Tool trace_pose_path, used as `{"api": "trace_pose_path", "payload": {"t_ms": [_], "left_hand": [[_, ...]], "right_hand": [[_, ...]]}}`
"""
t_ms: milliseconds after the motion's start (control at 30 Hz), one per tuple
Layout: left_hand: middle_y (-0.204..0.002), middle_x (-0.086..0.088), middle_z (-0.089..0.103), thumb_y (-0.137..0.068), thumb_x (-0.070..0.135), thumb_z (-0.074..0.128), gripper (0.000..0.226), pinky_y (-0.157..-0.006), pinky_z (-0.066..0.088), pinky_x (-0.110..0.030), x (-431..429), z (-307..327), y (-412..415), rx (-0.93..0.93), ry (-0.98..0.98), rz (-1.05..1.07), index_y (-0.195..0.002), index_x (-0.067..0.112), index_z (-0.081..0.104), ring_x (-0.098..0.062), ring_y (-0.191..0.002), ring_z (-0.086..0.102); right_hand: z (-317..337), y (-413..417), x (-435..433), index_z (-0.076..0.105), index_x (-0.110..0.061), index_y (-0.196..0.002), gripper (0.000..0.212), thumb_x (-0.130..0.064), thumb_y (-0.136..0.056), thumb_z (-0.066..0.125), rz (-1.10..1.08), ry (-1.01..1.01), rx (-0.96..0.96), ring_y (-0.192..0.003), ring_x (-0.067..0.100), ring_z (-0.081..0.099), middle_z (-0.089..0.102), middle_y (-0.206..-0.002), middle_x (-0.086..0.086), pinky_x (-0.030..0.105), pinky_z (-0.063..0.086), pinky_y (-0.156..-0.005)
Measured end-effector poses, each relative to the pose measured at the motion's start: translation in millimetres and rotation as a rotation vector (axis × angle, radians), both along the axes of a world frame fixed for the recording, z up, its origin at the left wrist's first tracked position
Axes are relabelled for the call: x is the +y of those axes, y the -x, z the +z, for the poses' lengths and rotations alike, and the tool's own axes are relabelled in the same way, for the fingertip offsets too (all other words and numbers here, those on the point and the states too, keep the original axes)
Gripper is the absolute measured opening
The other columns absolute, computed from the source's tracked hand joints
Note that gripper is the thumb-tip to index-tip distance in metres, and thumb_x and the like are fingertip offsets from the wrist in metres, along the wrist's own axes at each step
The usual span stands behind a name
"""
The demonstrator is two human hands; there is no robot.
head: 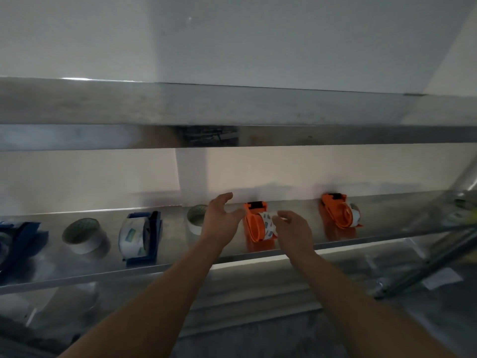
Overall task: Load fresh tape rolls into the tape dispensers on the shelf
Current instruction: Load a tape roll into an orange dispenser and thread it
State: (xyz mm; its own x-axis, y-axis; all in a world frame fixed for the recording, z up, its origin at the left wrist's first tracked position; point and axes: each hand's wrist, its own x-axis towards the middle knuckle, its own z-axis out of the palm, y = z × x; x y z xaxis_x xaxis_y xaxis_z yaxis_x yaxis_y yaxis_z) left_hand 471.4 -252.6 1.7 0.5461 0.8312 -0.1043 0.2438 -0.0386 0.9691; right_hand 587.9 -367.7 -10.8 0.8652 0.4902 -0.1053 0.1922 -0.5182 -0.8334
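An orange tape dispenser (254, 224) stands on the metal shelf (180, 267) with a white printed tape roll (268, 224) in it. My left hand (219, 219) hovers open just left of it, fingers spread, empty. My right hand (293, 229) is at the dispenser's right side, its fingertips at the roll; whether they grip the roll I cannot tell. A loose tape roll (196, 219) stands behind my left hand, partly hidden. A second orange dispenser (339, 213) with a roll stands to the right.
Further left are a blue dispenser (143, 236) holding a roll, a loose white roll (84, 235) and another blue dispenser (18, 239) at the frame's edge. An upper metal shelf (232, 117) overhangs. A slanted metal brace (433, 264) runs at the right.
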Motion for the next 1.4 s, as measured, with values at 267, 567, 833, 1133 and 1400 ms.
{"api": "trace_pose_path", "payload": {"t_ms": [267, 567, 833, 1133, 1400], "left_hand": [[-0.141, -0.003, 0.05, -0.084, 0.024, 0.069, 0.058, -0.108, 0.041, -0.047, -6.7, -11.2, -20.9, 0.048, 0.013, 0.051, -0.138, 0.02, 0.05, -0.02, -0.129, 0.046], [-0.141, -0.008, 0.051, -0.085, 0.017, 0.069, 0.058, -0.093, 0.044, -0.033, -28.3, -20.6, -65.4, 0.094, 0.065, 0.184, -0.139, 0.013, 0.049, -0.022, -0.127, 0.049], [-0.137, -0.011, 0.053, -0.086, 0.017, 0.068, 0.058, -0.101, 0.045, -0.041, -43.9, -41.9, -82.9, 0.132, 0.203, 0.329, -0.14, 0.011, 0.046, -0.026, -0.122, 0.052], [-0.136, -0.014, 0.053, -0.087, 0.005, 0.064, 0.065, -0.084, 0.054, -0.034, -32.3, -65.3, -92.6, 0.204, 0.357, 0.23, -0.146, 0.007, 0.037, -0.026, -0.114, 0.059], [-0.1, -0.012, 0.073, -0.071, -0.008, 0.062, 0.053, -0.084, 0.059, -0.046, -11.2, -75.9, -95.2, 0.196, 0.41, 0.092, -0.122, 0.006, 0.062, -0.025, -0.091, 0.071]], "right_hand": [[-13.9, -29.9, 3.1, 0.059, -0.015, -0.131, 0.039, -0.031, -0.096, 0.055, 0.036, 0.025, 0.005, -0.107, 0.018, 0.063, 0.065, -0.126, 0.005, 0.038, 0.051, -0.098], [-26.3, -94.4, -1.7, 0.06, -0.014, -0.131, 0.038, -0.029, -0.096, 0.055, 0.162, 0.065, 0.051, -0.116, 0.021, 0.059, 0.063, -0.131, 0.005, 0.036, 0.045, -0.103], [-42.1, -116.5, 7.6, 0.059, -0.014, -0.131, 0.04, -0.033, -0.096, 0.053, 0.359, 0.137, 0.06, -0.117, 0.02, 0.058, 0.061, -0.133, 0.005, 0.036, 0.046, -0.101], [-59.2, -106.9, 24.1, 0.072, -0.019, -0.102, 0.022, -0.031, -0.095, 0.055, 0.459, 0.161, 0.183, -0.09, 0.014, 0.068, 0.073, -0.105, 0.001, 0.034, 0.056, -0.085], [-64.2, -94.5, 39.5, 0.077, -0.018, -0.083, 0.022, -0.034, -0.089, 0.063, 0.452, 0.176, 0.289, -0.078, 0.019, 0.074, 0.077, -0.086, 0.006, 0.045, 0.059, -0.081]]}}
